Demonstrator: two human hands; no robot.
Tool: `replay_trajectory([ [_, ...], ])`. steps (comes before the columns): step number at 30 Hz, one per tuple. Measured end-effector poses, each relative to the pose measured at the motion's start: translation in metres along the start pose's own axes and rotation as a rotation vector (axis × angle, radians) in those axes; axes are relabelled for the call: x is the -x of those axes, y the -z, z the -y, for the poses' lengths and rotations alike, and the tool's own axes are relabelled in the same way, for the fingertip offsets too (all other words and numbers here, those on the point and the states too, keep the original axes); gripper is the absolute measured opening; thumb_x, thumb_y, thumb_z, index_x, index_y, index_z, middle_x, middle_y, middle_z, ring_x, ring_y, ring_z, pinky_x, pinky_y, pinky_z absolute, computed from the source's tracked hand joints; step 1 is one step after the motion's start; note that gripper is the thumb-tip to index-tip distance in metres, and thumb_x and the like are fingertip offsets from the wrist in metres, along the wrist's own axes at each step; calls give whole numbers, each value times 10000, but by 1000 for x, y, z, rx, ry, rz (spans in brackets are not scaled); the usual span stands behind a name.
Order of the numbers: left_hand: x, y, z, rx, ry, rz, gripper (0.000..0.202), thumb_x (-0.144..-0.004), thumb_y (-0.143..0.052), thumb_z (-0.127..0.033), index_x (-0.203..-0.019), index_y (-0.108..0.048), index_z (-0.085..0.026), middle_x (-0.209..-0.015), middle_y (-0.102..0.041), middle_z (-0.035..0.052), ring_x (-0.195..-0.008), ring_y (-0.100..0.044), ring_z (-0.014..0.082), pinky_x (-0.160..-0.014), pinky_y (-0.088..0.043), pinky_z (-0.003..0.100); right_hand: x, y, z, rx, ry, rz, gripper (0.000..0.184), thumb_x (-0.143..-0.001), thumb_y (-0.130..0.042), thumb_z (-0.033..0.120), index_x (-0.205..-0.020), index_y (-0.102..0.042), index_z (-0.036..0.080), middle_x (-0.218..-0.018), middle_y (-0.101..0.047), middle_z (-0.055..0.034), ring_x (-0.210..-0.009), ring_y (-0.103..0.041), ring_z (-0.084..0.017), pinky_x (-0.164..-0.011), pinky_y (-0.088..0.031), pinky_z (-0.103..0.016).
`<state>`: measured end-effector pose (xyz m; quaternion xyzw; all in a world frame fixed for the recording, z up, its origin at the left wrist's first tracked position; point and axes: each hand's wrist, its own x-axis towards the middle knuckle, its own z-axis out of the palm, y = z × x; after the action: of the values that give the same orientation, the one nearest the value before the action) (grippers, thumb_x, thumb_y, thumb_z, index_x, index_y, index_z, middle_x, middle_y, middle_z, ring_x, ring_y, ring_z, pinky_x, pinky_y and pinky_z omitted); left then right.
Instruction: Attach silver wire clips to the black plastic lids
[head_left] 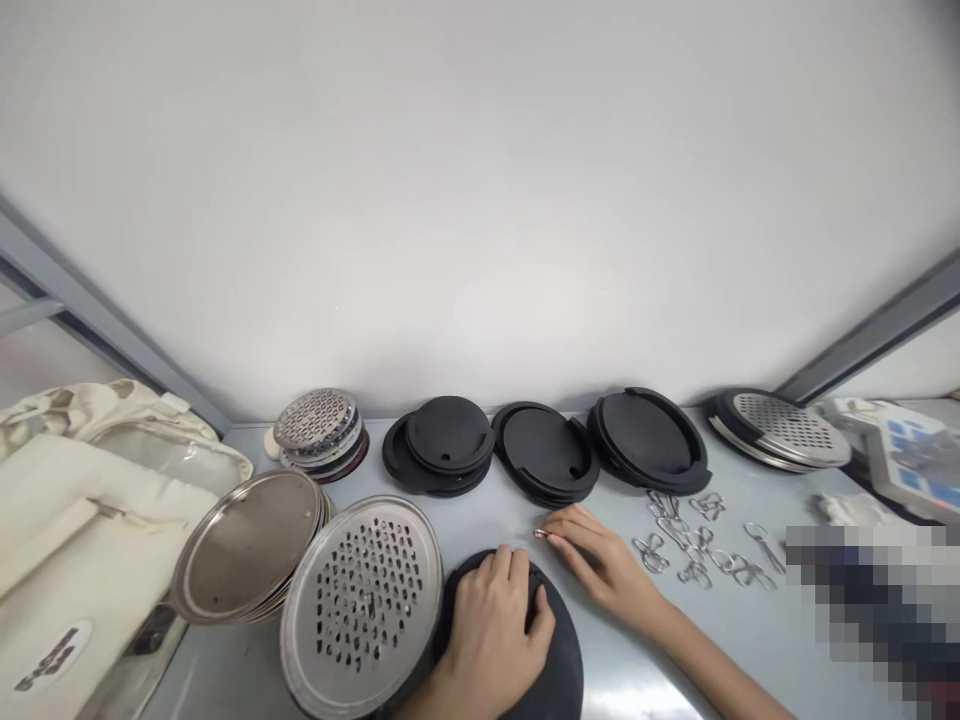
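White wall (525, 200): stood beyond the left grip (499, 635) and the right grip (600, 565).

Tabletop (480, 522), grey: spread beneath both grips and carried the items below.

Cream bag (67, 510), with a clear panel: lay far to the left of the left grip.

Large perforated plate (364, 605), metal, with raised cutting holes: lay just left of the left grip, lapping over the edge of the black disc.

Black disc (556, 645), large: lay directly under the left grip, which rested on its upper face, thumb apart from the fingers; whether the fingertips clasped the disc could not be told.

Stack of plain metal plates (251, 545): sat left of the left grip, past the perforated plate.

Three stacks of black discs (551, 455), some with raised rims: stood in a row beyond both grips.

Black-backed perforated plates (787, 430), piled: lay beyond and to the right of the right grip.

Small perforated discs (315, 420), stacked: stood beyond and to the left of the left grip.

Wire clips (697, 545), loose: lay scattered just right of the right grip.

Small metal piece (540, 534): was pinched at the fingertips of the right grip, just above the tabletop or touching it, which could not be told.
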<state>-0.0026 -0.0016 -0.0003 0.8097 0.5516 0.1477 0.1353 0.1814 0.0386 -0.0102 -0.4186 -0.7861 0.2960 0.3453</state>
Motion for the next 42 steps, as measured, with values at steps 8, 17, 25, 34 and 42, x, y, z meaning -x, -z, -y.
replay_trajectory([
  [8, 1, 5, -6, -41, 12, -16, 71, -841, -470, -184, -844, -532, -217, -847, -611, 23, -790, -612, 204, -667, -471, 316, 17, -5, 12, 16, -17, 97, 220, -985, -366, 250, -831, -521, 218, -766, -555, -32, -779, -530, -197, -731, -458, -352],
  [17, 1, 7, -6, -64, 6, -41, 70, -816, -484, -186, -856, -533, -216, -861, -616, 12, -796, -616, 209, -669, -473, 324, 13, -17, 8, 118, 12, 171, 279, -998, -307, 255, -740, -405, 217, -723, -499, -12, -716, -506, -188, -666, -429, -320],
  [25, 2, 7, -4, -68, -5, -36, 81, -837, -471, -199, -916, -485, -211, -852, -608, 7, -784, -615, 200, -648, -453, 306, 11, -9, 10, 125, -2, 242, 328, -1013, -294, 280, -723, -427, 203, -709, -504, -12, -708, -497, -175, -691, -427, -317],
  [34, 2, 6, -2, -62, -75, -17, 93, -872, -443, -184, -956, -466, -218, -914, -580, 11, -807, -608, 186, -650, -445, 289, 11, -10, 8, 119, 2, 277, 314, -1012, -275, 270, -724, -384, 206, -714, -482, -9, -720, -475, -173, -722, -404, -319],
  [42, 4, 4, -2, -77, -92, -34, 77, -875, -447, -188, -944, -466, -217, -927, -551, 9, -789, -597, 180, -632, -440, 285, 14, -11, 6, 148, 41, 271, 246, -978, -297, 199, -737, -345, 211, -713, -459, -3, -707, -452, -171, -695, -385, -308],
])
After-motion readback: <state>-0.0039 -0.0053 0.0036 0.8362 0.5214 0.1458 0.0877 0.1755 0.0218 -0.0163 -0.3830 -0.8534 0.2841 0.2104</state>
